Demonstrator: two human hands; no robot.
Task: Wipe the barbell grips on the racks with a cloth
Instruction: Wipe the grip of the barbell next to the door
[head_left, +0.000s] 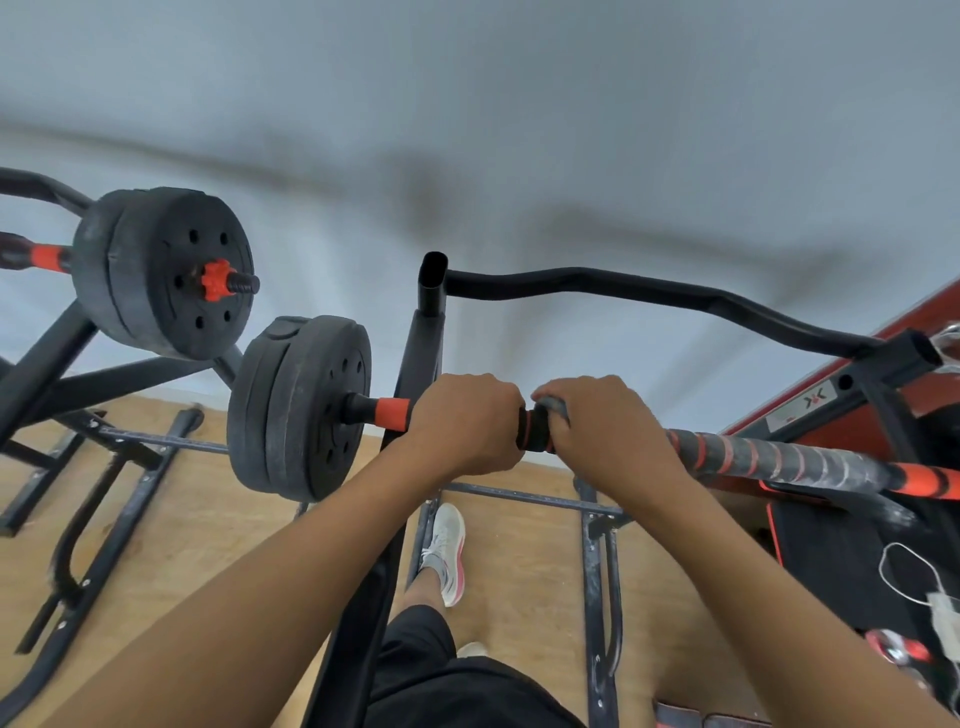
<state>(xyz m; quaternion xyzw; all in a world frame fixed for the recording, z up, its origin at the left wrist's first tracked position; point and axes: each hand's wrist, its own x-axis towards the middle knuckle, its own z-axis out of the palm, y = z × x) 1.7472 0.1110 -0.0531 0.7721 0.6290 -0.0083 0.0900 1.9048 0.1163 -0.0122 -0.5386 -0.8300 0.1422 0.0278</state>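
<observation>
Left hand, right hand (cloth beneath), fingers tight around one barbell; second barbell beyond.

Below the left hand we see a white shoe with a pink sole on the wooden floor, and black shorts lower still. Above it we find a grey wall. Down right of the right hand, a white cable lies on a black pad.

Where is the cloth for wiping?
In the head view, the small grey cloth is tucked under the right hand on the black-and-orange barbell bar, just right of the left hand, which grips the same bar.
</observation>
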